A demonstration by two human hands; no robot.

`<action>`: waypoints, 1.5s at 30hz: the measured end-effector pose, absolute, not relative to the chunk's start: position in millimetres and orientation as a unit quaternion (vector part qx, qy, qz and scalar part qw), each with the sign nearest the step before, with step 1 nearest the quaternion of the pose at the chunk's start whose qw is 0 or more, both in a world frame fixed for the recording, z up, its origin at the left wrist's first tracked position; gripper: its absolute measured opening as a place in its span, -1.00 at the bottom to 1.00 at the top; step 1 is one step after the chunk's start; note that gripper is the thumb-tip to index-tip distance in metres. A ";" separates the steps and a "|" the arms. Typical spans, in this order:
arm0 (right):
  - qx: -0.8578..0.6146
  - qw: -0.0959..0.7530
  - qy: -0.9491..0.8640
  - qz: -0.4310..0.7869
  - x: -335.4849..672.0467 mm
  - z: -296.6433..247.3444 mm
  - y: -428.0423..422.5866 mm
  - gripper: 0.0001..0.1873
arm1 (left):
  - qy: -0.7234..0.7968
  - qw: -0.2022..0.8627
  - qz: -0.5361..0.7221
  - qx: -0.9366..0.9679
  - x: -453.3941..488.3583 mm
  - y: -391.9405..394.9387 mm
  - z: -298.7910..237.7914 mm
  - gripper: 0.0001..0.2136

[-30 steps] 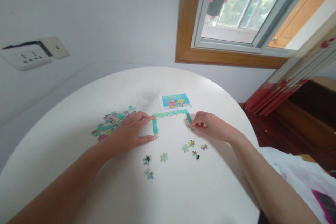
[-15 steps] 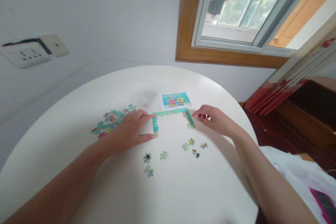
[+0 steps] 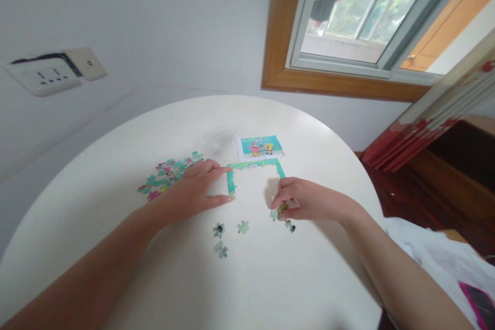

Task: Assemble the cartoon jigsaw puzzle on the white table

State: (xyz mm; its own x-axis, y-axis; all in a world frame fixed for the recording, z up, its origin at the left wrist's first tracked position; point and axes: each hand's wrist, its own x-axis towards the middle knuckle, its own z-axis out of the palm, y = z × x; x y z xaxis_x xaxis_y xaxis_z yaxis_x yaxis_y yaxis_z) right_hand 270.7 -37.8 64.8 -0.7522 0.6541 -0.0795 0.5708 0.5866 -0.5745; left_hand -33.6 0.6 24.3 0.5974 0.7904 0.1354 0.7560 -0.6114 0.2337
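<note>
My left hand (image 3: 199, 183) rests on the table with thumb and forefinger spread, their tips at the left side of a three-sided jigsaw border (image 3: 231, 184). The border is teal with a pale green lower left end. My right hand (image 3: 305, 200) is low over loose puzzle pieces, its fingers curled but the tips apart. Between and beside those tips show a pale green puzzle piece (image 3: 274, 214) and a yellow and pink puzzle piece (image 3: 283, 207). The right hand hides the lower right end of the border. A dark-spotted puzzle piece (image 3: 290, 226) lies just below the thumb.
A picture card (image 3: 261, 147) lies behind the border. A heap of mixed puzzle pieces (image 3: 166, 175) sits left, partly behind my left hand. Nearer me are a pale green piece (image 3: 243, 227), a black-marked piece (image 3: 218, 230) and a joined cluster (image 3: 220, 249). The white table (image 3: 255, 289) meets the wall.
My right hand has moved down from the border's right side to the loose pieces beneath it, covering some of them. My left hand stays at the border's left side. The view has shifted slightly.
</note>
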 end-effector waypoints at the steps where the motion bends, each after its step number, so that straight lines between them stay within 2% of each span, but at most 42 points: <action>1: -0.342 0.070 -0.890 0.294 269.7 64.1 -37.8 -0.79 | 0.435 0.076 0.113 0.890 -33.4 0.4 24.3 -0.45; 9: -0.326 0.112 -0.905 0.250 261.0 59.4 -38.7 -0.70 | 0.436 0.077 0.112 0.890 -32.4 -0.7 25.1 -0.46; 14: -0.318 0.124 -0.908 0.243 258.0 59.9 -41.1 -0.84 | 0.433 0.073 0.114 0.891 -32.7 -1.4 25.0 -0.46; 19: -0.280 0.157 -0.925 0.203 242.9 54.3 -49.0 -0.77 | 0.426 0.069 0.122 0.894 -31.8 -2.6 25.5 -0.47; 23: -0.261 0.143 -0.940 0.167 226.9 45.2 -56.6 -0.75 | 0.429 0.068 0.124 0.892 -30.7 -3.2 26.5 -0.48; 38: -0.433 0.126 -0.889 0.083 228.6 36.0 -46.6 -0.85 | 0.424 0.075 0.129 0.894 -31.7 -2.7 26.9 -0.49; 45: -0.457 0.113 -0.878 0.093 232.6 37.6 -44.0 -0.86 | 0.425 0.123 0.074 0.894 -45.1 -23.2 62.4 -0.36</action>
